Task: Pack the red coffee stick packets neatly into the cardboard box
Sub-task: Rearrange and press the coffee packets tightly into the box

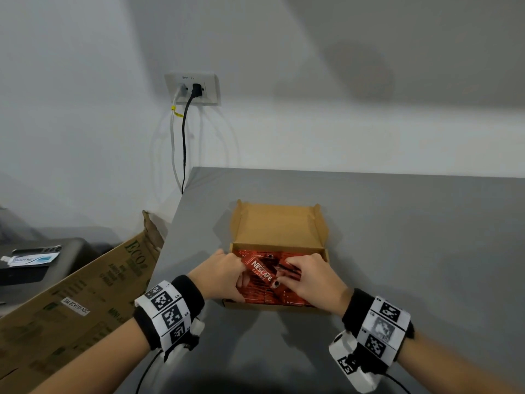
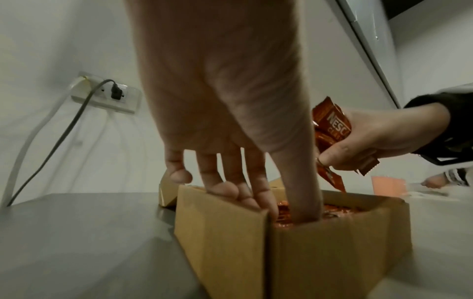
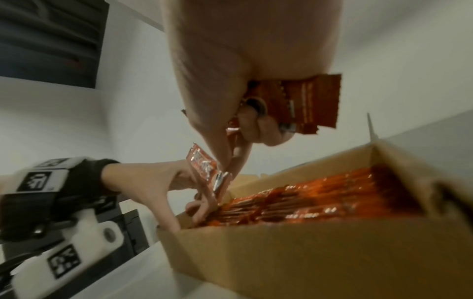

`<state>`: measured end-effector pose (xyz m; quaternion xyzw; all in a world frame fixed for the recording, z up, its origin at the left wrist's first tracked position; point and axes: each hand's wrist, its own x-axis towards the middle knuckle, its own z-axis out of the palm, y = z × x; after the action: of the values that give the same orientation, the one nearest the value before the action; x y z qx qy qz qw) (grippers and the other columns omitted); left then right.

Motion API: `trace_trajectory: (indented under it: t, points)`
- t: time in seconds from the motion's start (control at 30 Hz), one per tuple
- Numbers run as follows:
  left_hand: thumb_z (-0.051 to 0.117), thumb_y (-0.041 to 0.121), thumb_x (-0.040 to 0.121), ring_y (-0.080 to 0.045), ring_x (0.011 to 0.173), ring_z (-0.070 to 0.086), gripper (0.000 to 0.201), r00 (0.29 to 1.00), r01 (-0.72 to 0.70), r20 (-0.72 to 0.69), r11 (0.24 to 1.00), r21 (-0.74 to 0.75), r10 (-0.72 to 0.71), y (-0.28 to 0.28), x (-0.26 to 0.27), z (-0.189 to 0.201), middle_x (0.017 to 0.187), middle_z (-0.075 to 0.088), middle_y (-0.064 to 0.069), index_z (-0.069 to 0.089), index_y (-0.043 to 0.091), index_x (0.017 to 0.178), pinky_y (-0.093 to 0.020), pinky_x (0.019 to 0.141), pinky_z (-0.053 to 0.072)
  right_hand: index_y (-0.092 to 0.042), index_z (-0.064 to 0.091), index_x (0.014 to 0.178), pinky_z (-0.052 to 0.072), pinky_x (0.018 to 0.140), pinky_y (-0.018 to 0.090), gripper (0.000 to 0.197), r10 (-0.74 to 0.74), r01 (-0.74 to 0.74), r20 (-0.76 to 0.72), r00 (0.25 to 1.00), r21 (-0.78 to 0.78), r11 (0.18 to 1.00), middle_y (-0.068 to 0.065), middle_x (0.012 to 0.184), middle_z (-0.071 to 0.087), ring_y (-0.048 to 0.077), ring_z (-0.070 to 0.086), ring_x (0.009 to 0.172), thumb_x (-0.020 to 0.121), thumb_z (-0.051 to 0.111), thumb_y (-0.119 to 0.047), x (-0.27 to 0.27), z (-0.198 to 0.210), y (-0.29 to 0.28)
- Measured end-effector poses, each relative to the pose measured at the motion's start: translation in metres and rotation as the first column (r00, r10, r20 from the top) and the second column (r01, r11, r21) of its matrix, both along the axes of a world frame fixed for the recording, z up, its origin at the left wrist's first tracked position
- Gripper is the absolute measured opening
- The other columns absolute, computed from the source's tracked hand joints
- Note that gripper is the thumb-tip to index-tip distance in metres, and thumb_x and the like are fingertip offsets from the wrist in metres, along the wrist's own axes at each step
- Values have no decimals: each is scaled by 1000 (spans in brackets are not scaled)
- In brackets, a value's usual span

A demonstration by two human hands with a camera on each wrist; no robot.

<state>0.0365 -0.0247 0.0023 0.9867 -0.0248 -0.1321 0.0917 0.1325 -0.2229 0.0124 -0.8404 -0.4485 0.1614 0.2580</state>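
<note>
The grey tabletop is matte and smooth, and it fills the head view from 3 to 6 o'clock. Leaning at its left edge, toward 8 o'clock, is a large printed carton of worn brown board. At the centre sits the cardboard box, a shallow plain kraft tray with its lid folded back toward 12 o'clock; its walls look stiff enough to push against.

Inside, red coffee stick packets lie in close rows, glossy and crinkled, filling the floor of the box nearly to the rim.

The left hand is at the box's 9 o'clock wall, fingers reaching down among the packets and thumb pushed into the layer; that grip is apart, pressing and not clamped on anything.

The right hand has its grip clamped on a small bundle of packets, pinched near one end just above the layer, at the 7 o'clock part of the box.

These sticks are probably very light, thin and flexible, with slippery foil that lets them fan or slide. Holding them flat across the middle, as a squared stack, would likely control them best; the serrated ends bend easily.
</note>
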Motion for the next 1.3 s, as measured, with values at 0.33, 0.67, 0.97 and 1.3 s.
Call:
trace_trajectory:
  t: [0.33,0.67,0.97,1.3]
  points:
    - [69,43,78,-7,88,57,24,1000,3,-7,997,-72,-4,4,-5,1,91,66,9,62,22,87,-21,80,30,-14,68,102,51,79,35,22,295,-271,55,954,-262,926,4,97,71,21,65,88,90,56,-28,-15,0,19]
    - [51,-5,79,-9,100,55,37,991,-122,-89,951,-283,101,16,-6,32,108,63,2,69,17,103,-17,86,43,-6,65,95,53,69,37,18,442,-333,145,885,-465,820,12,91,67,31,64,83,83,60,-18,-18,13,45]
    - [70,11,79,-2,68,58,11,984,-141,-152,938,-316,96,-1,-8,27,90,72,-2,75,9,89,-8,68,47,-5,62,88,43,62,33,16,414,-318,108,904,-475,820,13,88,64,30,60,82,84,60,-20,-17,14,53]
    - [66,17,84,-16,89,60,17,986,-3,-166,990,-142,-21,-16,-5,28,98,69,-5,72,7,96,-24,78,50,-3,66,85,36,47,27,18,377,-314,52,925,-456,833,8,71,61,25,56,64,79,64,-19,-13,15,43]
